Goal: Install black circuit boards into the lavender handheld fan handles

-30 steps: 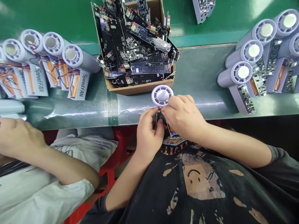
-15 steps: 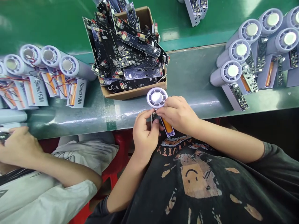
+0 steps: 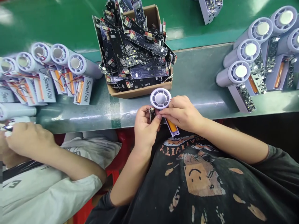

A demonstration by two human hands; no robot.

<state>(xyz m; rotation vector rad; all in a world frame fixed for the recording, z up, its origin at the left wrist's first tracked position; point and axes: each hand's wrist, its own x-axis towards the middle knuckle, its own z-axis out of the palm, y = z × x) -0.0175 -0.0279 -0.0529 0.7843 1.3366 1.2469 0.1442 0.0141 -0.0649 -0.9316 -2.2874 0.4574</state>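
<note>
My left hand (image 3: 146,127) is closed on a narrow black circuit board (image 3: 152,114), pinched between thumb and fingers. Just to its right, my right hand (image 3: 183,112) grips a lilac handheld fan (image 3: 161,99) by the neck, below its round ribbed head. The fan's handle lies open, with an orange battery cell (image 3: 172,126) inside. Both sets of fingertips meet beneath the fan head; any wires or small parts between them are too hidden to make out.
A cardboard box (image 3: 140,90) heaped with black circuit boards stands just beyond my hands. Rows of lilac fans stand at left (image 3: 80,67) and right (image 3: 233,74) on the green bench (image 3: 193,71). At left, a co-worker's hand (image 3: 31,138) works at the bench edge.
The circuit board in my left hand has tilted and shows more of its face. My right hand keeps its hold on the fan. The whole view has shifted slightly.
</note>
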